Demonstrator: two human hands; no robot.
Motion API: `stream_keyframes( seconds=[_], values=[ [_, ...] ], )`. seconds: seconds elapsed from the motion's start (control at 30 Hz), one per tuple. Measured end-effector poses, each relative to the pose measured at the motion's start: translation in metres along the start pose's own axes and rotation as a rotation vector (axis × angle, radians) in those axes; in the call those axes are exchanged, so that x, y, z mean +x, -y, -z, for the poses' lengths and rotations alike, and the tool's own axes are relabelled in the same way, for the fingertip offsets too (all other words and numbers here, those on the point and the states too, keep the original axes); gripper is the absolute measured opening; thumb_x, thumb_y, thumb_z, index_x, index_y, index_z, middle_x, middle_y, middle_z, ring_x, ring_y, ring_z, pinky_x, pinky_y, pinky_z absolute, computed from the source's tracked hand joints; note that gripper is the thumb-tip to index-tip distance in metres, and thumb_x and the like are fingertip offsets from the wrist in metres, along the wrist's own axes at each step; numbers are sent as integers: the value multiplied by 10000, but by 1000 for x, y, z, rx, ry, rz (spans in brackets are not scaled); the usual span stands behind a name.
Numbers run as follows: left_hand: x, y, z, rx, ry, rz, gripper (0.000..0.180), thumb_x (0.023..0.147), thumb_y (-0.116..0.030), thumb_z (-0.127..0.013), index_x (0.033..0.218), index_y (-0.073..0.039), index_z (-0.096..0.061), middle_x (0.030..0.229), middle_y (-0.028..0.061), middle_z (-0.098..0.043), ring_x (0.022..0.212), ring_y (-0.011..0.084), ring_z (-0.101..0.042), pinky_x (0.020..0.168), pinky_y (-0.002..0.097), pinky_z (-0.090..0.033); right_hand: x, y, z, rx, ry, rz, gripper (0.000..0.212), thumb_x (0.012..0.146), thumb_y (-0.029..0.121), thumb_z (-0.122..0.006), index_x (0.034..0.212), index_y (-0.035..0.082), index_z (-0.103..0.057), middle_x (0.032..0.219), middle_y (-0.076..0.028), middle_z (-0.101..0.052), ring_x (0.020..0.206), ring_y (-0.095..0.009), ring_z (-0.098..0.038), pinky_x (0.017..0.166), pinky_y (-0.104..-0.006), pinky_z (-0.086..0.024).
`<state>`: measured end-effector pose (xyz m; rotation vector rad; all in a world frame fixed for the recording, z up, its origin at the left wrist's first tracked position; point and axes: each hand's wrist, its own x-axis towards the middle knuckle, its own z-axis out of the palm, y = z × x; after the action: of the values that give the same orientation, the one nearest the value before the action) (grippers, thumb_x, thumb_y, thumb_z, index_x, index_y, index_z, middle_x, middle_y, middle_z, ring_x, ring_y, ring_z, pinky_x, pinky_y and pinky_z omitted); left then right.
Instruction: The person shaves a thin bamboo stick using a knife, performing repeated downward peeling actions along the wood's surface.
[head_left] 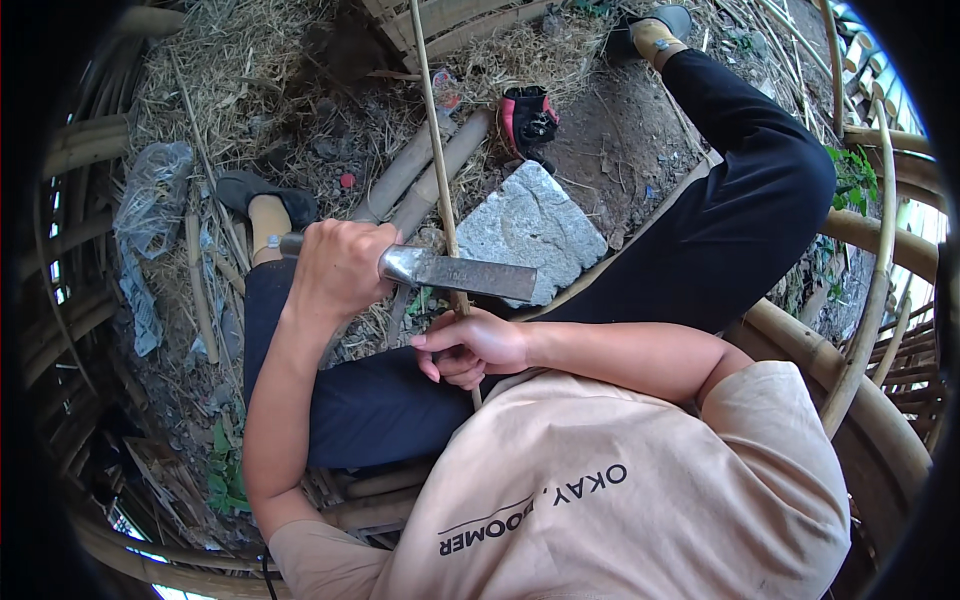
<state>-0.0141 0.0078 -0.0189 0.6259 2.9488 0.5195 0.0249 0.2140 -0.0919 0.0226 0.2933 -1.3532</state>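
Head view, pole (435,130) in right fingers (464,374), knife (480,276) (broad-bladed) across.

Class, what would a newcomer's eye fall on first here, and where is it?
First, the broad metal knife near the centre, gripped in the left hand and crossing in front of the long stick, which the right hand holds. Next, the pale stone right of the stick, with a red-and-black object pictured above it.
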Motion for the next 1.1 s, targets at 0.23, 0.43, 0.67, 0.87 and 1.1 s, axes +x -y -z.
stream_keyframes(
  seconds=[0.23,0.43,0.67,0.87,1.1],
  values=[
    [3,21,10,202,-46,21,112,754,-132,-678,714,-73,-592,638,131,-640,610,331,-664,562,432,-516,-1,-1,-3,0,-48,-2,419,1064,327,-466,806,16,-576,511,76,-269,410,-60,-216,416,-264,-183],
    [22,34,15,274,-120,-46,125,788,-126,-624,691,-77,-562,631,123,-637,595,326,-663,548,427,-514,-3,6,-1,-27,-77,40,462,1077,369,-393,805,32,-555,513,79,-236,413,-64,-195,417,-264,-182],
    [32,112,93,634,-298,415,209,905,-202,-591,736,-80,-589,666,151,-668,650,328,-707,558,466,-534,-5,-4,-6,-16,-108,22,464,1049,357,-481,718,38,-548,511,45,-265,411,-91,-229,427,-285,-187],
    [23,71,80,333,-294,219,330,938,-290,-573,687,-76,-564,598,143,-590,569,355,-632,542,461,-479,0,-5,-3,-12,-126,22,466,1062,365,-467,776,11,-568,494,62,-249,404,-70,-206,413,-274,-173],
    [-14,6,13,86,-57,-19,262,885,-207,-651,683,-68,-556,601,135,-570,575,343,-620,539,453,-458,2,0,-4,-26,-53,12,457,1079,355,-434,800,20,-571,495,66,-247,406,-69,-201,413,-268,-184]
  ],
)
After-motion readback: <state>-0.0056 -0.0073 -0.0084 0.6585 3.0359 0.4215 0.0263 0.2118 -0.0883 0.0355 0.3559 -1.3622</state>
